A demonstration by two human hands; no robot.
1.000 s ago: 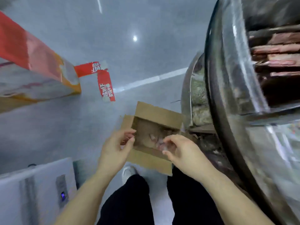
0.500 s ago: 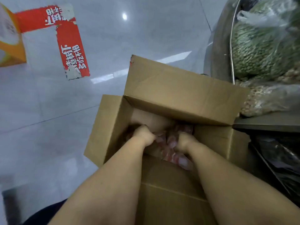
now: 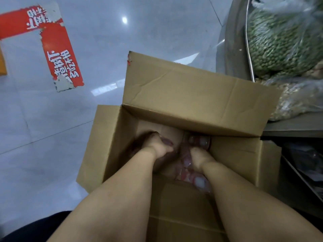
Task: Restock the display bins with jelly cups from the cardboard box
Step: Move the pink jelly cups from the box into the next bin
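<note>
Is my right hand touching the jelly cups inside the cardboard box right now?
Touching. The head view shows the right hand pressed down among the jelly cups in the cardboard box, no gap visible.

The fingers of both hands are hidden deep in the cardboard box, so their grip cannot be told. The jelly cups are blurred. At 2 o'clock the bag of green beans is cut by the edge

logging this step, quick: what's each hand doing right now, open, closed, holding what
Left hand: down in the cardboard box, fingers hidden; cannot tell.
Right hand: down among the jelly cups, fingers hidden; cannot tell.
</note>
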